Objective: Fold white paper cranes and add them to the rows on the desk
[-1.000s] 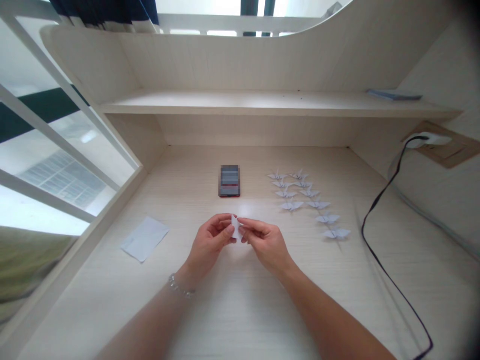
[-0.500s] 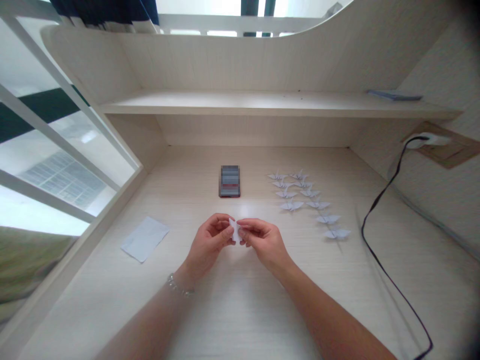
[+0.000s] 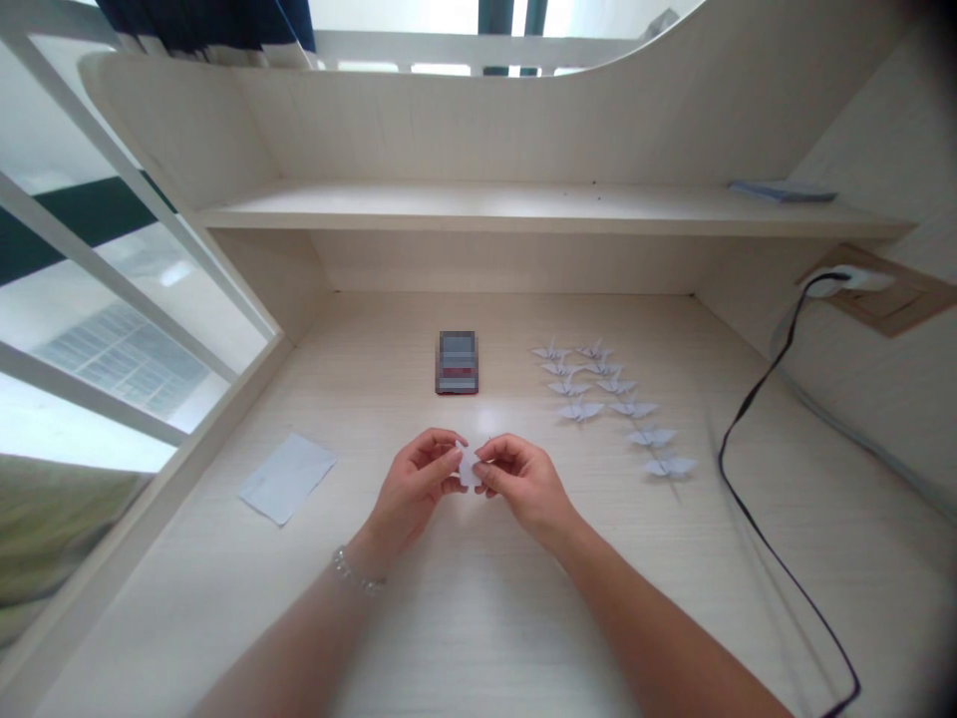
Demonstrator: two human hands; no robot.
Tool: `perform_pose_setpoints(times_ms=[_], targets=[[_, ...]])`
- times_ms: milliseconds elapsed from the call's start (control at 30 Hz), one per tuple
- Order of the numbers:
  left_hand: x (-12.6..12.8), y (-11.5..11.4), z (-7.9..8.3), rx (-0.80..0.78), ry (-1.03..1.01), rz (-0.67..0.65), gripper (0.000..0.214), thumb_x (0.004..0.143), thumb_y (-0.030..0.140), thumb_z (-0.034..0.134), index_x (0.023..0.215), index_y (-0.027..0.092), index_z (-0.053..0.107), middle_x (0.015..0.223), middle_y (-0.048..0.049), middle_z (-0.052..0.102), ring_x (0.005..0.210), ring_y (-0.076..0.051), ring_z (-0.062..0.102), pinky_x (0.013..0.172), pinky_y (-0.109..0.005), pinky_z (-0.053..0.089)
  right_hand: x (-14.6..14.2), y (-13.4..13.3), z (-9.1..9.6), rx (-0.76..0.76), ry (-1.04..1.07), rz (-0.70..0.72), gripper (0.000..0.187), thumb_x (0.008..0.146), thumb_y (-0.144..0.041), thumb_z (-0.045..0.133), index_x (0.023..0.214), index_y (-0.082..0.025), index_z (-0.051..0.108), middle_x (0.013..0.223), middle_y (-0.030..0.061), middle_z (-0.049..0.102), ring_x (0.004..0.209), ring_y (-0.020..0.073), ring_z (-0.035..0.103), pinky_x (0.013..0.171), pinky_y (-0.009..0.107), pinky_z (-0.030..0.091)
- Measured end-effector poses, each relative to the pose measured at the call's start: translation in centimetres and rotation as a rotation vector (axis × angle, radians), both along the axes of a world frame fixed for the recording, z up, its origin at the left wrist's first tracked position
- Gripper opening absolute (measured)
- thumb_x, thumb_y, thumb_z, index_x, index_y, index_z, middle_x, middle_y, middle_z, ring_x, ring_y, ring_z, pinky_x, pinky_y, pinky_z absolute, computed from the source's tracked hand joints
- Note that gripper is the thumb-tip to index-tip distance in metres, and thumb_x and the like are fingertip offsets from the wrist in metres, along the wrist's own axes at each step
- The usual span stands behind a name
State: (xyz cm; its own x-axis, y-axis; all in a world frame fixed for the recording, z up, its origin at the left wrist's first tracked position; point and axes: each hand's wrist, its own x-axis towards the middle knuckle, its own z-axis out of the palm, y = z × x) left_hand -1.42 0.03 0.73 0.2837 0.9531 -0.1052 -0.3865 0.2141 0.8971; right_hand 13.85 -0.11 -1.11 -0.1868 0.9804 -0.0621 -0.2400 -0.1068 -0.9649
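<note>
Paper (image 3: 468,466) sits in left hand (image 3: 413,486) and right hand (image 3: 532,488), between fingers (image 3: 447,464).

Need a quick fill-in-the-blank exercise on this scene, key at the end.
1. The small folded paper held by the left hand and right hand is coloured ____.
2. A bracelet circles the ____ wrist.
3. As pictured, the paper birds lie to the ____ of the dark device.
4. The plugged-in cable is coloured ____.

Missing words: white; left; right; black.

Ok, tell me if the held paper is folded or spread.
Folded, apparently: the paper between the left hand and right hand is small and angular; individual creases are indistinct.
</note>
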Motion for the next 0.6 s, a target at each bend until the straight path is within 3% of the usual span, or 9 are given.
perform_pose_setpoints(times_ms=[233, 400, 500, 600], targets=[[0.15, 0.28, -0.44, 0.045, 0.242, 0.124, 0.016, 0.075, 0.026, 0.062, 0.085, 0.015, 0.06, 0.077, -0.0017, 0.059, 0.064, -0.01, 0.056, 0.054, -0.021, 0.05, 0.31, -0.03, 0.0, 0.043, -0.124, 0.097, 0.012, 0.073, -0.025, 0.063, 0.079, -0.017, 0.056, 0.066, -0.0016, 0.058, 0.058, 0.0112, 0.058, 0.053, 0.023, 0.044], [0.15, 0.36, -0.54, 0.121, 0.399, 0.073, 0.021, 0.071, 0.028, 0.066, 0.087, 0.015, 0.063, 0.065, 0.0009, 0.056, 0.059, -0.01, 0.054, 0.054, -0.023, 0.052, 0.49, -0.04, 0.28, 0.09, -0.171, 0.106, 0.009, 0.075, -0.025, 0.062, 0.079, -0.018, 0.058, 0.077, 0.0011, 0.059, 0.066, 0.0123, 0.057, 0.058, 0.024, 0.046], [0.05, 0.21, -0.54, 0.191, 0.508, 0.181, 0.021, 0.072, 0.03, 0.065, 0.087, 0.015, 0.063, 0.069, -0.0008, 0.06, 0.061, -0.011, 0.056, 0.056, -0.022, 0.051, 0.45, 0.01, 0.31, 0.1, -0.167, 0.06, 0.015, 0.075, -0.031, 0.062, 0.082, -0.018, 0.059, 0.095, 0.0049, 0.059, 0.079, 0.0149, 0.058, 0.062, 0.025, 0.047], [0.05, -0.07, -0.59, 0.28, 0.652, 0.317, 0.021, 0.072, 0.031, 0.065, 0.088, 0.017, 0.064, 0.069, -0.0008, 0.062, 0.061, -0.011, 0.058, 0.057, -0.022, 0.049, 0.18, 0.02, 0.2, 0.038, -0.228, -0.015, 0.024, 0.076, -0.041, 0.059, 0.08, -0.017, 0.056, 0.077, 0.0028, 0.06, 0.069, 0.0142, 0.058, 0.056, 0.024, 0.045]])
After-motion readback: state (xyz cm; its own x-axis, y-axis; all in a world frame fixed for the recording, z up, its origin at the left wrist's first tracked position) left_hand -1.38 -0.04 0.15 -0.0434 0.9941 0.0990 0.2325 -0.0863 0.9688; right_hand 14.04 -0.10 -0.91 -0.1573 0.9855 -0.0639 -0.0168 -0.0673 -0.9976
